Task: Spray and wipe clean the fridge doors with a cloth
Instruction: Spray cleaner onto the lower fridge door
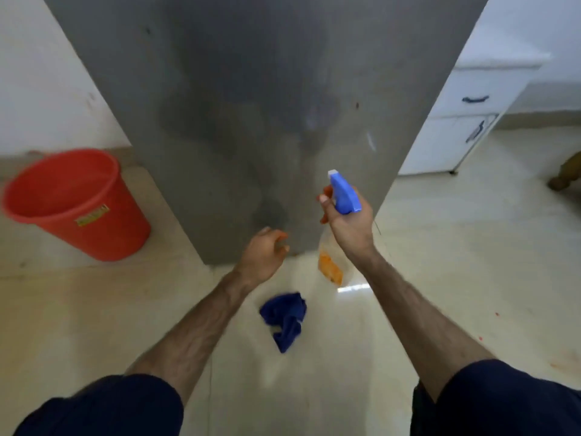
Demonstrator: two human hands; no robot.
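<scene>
Blue cloth (284,319) on floor, below left hand (262,254) fingers (280,237)

Fridge door (251,105) ran off the top edge; its reflections were too smeared to read. Right hand (347,225) hid the spray bottle (333,265) neck. Red bucket (72,199) label was blurred, illegible. Brown object (566,176) at right edge was cut off, unidentifiable.

hands (264,251) 2 | spray bottle (344,196) 1 | cloth (284,319) 1 | bucket (75,202) 1 | fridge door (251,105) 1
</scene>
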